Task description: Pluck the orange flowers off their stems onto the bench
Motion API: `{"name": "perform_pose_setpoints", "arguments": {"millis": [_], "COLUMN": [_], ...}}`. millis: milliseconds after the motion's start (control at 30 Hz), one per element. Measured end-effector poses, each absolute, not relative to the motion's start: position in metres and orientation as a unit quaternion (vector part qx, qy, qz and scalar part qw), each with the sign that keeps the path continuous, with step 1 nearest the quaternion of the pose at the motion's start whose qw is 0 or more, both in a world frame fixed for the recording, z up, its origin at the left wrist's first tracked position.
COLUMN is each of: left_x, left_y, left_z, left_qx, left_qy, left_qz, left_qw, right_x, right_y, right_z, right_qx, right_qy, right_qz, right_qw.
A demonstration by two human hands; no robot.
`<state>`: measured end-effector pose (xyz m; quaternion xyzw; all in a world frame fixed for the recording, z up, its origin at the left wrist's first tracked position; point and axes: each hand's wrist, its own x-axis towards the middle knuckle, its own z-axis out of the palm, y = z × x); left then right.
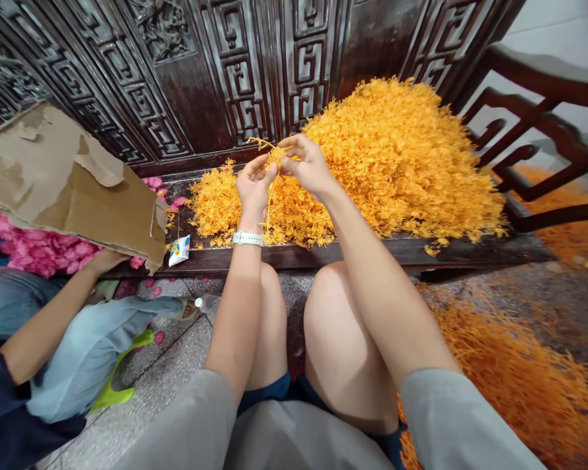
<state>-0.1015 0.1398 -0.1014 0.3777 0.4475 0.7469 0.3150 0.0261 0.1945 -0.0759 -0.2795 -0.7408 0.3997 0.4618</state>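
My left hand (pixel 255 186) and my right hand (pixel 306 166) pinch a thin sprig of orange-yellow flowers (pixel 273 155) between their fingers, above the ledge. A long stem hangs down from the sprig past my left palm. Right behind my right hand rises a large heap of orange-yellow flowers (pixel 402 156), on a dark wooden ledge (pixel 372 251). A smaller heap (pixel 215 202) lies beneath and left of my left hand. My left wrist wears a white band (pixel 247 239).
Behind the ledge stands a carved dark wood panel (pixel 235 72), with a dark wooden chair (pixel 534 130) at right. Loose orange strands (pixel 514 372) cover the floor. At left, a co-worker's arm (pixel 53 326) reaches under a torn cardboard sheet (pixel 63 176) near pink flowers (pixel 39 245).
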Motion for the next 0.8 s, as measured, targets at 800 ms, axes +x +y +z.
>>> {"name": "perform_pose_setpoints", "arguments": {"millis": [800], "left_x": [-0.047], "left_y": [0.128], "left_z": [-0.092], "left_qx": [0.357], "left_qy": [0.382], "left_qz": [0.759], "left_qw": [0.388], "right_x": [0.082], "right_y": [0.190], "right_z": [-0.054], "right_qx": [-0.297], "right_qy": [-0.860], "right_qz": [0.144], "right_qw": [0.389]}}
